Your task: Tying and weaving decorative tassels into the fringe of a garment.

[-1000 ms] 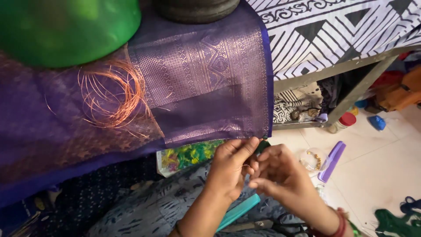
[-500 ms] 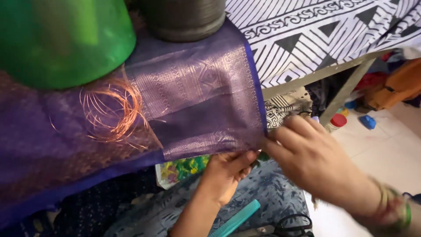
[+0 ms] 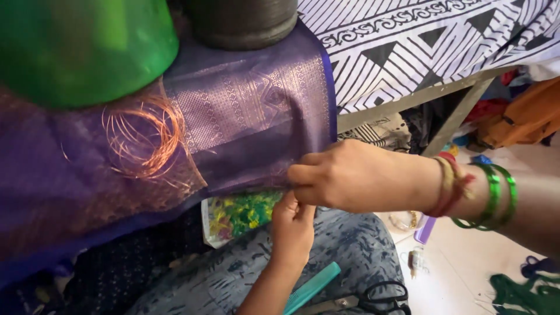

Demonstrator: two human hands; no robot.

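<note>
Head view — right hand (image 3: 356, 178) over left hand's (image 3: 291, 224) fingertips

L hand (image 3: 291, 224) pinching upward; R hand (image 3: 350, 175) curled, grip closed above.

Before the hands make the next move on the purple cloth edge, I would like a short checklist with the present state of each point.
1. Both hands meet at the lower edge of the purple cloth: ok; the right hand is above and the left hand is below.
2. Grip on the edge itself: cannot tell, the fingertips are hidden.
3. Cloth weighted on top by the green bowl and the dark round pot: ok.
4. Coil of copper-coloured thread lies apart from the hands: ok.
5. Scissors and teal comb rest on the lap, untouched: ok.
</note>
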